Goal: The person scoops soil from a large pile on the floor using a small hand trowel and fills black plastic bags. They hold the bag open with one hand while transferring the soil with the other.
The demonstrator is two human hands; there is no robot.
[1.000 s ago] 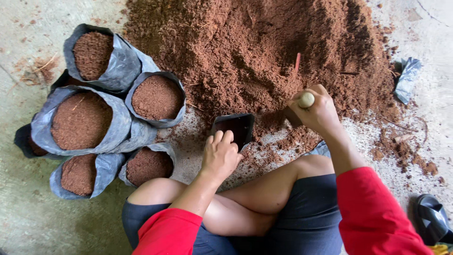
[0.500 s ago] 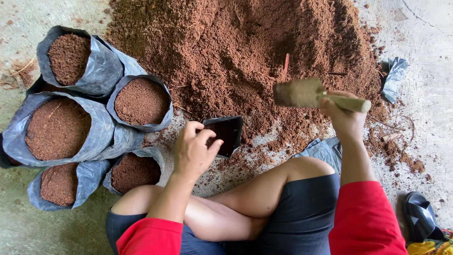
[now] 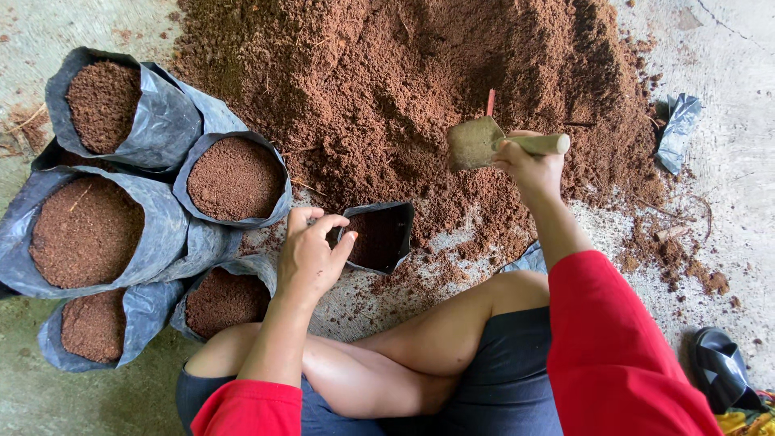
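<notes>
Small black grow bag (image 3: 378, 236), beside soil heap (image 3: 420, 81): rim pinched by left hand (image 3: 311, 257). Trowel (image 3: 484, 144): handle clasped by right hand (image 3: 529, 165), above heap.

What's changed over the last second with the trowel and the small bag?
The right hand pulled the trowel out of the soil heap and lifted it, blade turned toward the small black bag. The left hand shifted onto that bag's rim, holding it open. The five filled bags stayed put.

Right hand (image 3: 529, 165) lifted the trowel (image 3: 476, 144) from the soil.
</notes>
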